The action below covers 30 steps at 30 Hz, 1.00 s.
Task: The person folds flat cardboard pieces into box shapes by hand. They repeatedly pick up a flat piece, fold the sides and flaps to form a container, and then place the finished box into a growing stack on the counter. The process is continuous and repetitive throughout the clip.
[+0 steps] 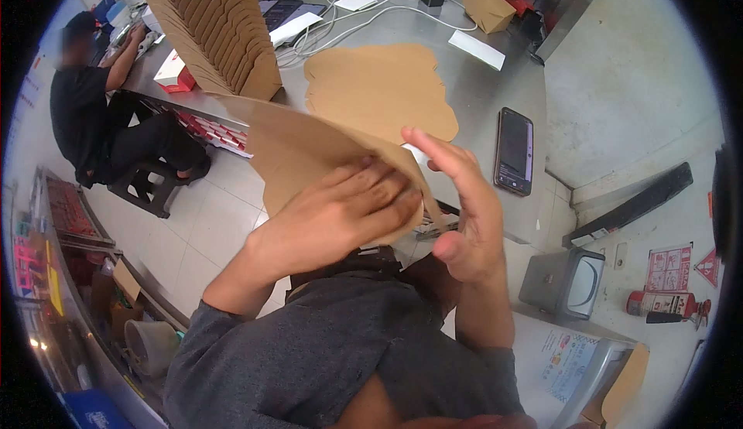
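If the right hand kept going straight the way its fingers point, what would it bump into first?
The right hand points up and to the left, so it would probably first meet the brown cardboard sheet held under the left hand; its fingertips are already at the edge, though depth is unclear.

A grey metal table (495, 88) is carrying a stack of flat brown cardboard blanks (379, 88) at its middle — a dark phone (515, 150) is lying just right of that stack, a row of upright folded cartons (213, 30) is standing to its left, and white cables (340, 11) are trailing behind it.

Your left hand (340, 212) lies on the cardboard sheet (309, 150), your right hand (464, 205) at its right edge. Behind it, flat cardboard blanks (379, 88) lie on the table (480, 96), a phone (515, 150) to their right.
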### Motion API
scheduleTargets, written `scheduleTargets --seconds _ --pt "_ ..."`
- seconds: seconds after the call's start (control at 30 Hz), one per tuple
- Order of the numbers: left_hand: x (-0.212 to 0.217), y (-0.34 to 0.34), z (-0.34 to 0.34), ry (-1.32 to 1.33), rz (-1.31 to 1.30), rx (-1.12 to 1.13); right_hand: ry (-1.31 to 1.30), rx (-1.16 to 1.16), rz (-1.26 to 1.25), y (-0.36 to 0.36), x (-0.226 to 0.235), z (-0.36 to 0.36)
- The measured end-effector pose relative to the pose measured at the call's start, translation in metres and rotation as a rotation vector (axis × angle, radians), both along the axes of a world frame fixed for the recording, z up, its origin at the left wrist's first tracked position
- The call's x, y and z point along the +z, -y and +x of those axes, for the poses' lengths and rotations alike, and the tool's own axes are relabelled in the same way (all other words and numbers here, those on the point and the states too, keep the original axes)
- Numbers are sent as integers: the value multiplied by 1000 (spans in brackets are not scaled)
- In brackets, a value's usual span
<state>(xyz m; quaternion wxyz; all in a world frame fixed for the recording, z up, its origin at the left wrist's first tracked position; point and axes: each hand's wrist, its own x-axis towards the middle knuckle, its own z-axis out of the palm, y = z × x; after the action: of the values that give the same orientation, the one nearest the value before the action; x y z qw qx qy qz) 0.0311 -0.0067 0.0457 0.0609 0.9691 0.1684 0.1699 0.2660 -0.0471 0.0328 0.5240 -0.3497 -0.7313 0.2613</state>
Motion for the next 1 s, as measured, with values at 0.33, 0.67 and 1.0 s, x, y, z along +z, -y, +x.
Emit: scheduleTargets --seconds 0.33,0.67,1.0 --pt "-32 -17 15 132 -234 -78 224 -599 -28 1 0 -20" --pt "-41 -4 54 1368 -1268 -153 363 -712 536 -13 -31 -46" --pt "-36 -6 81 1756 -1429 -106 355 -779 536 -22 -42 -44"
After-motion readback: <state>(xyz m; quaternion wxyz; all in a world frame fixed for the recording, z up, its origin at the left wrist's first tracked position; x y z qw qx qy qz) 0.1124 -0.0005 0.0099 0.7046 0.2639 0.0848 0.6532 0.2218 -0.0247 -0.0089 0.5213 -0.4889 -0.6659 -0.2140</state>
